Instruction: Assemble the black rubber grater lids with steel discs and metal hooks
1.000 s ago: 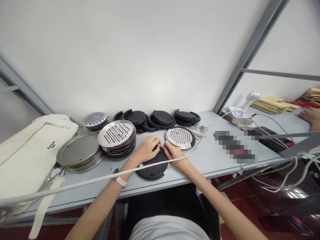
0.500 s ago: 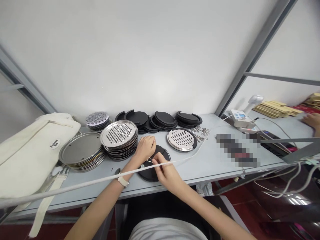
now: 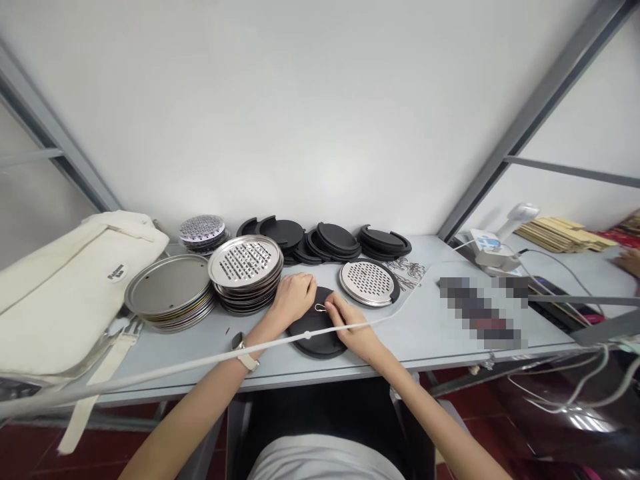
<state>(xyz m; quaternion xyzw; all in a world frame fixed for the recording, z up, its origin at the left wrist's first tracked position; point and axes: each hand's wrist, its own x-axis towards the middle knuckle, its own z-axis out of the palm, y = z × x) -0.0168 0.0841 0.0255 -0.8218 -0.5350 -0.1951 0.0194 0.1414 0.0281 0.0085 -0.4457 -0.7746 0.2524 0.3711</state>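
Right hand has its thumb and forefinger pinched on a small silver wire loop, held just over a round black disc that lies flat on the tabletop, near its front edge. The left hand is at the disc's upper left edge with its fingers curled in; whether they grip anything cannot be told. A white cable crosses the view in front of the disc.

Behind the right hand and a little to its right is a shallow black holder. A perforated metal disc sits in it, and the black rim shows along the right side. Next to the holder lies a heap of silver wire pieces, loose on the tabletop. Along the wall, shallow black trays with raised partial rims are piled in groups.

To the left of the left hand stands a stack of slotted metal discs, then a stack of smooth metal plates, with smaller grater discs behind them. A cream bag lies at the far left, its contents hidden. At the right edge, another person's hand shows near a pile of tan boards.
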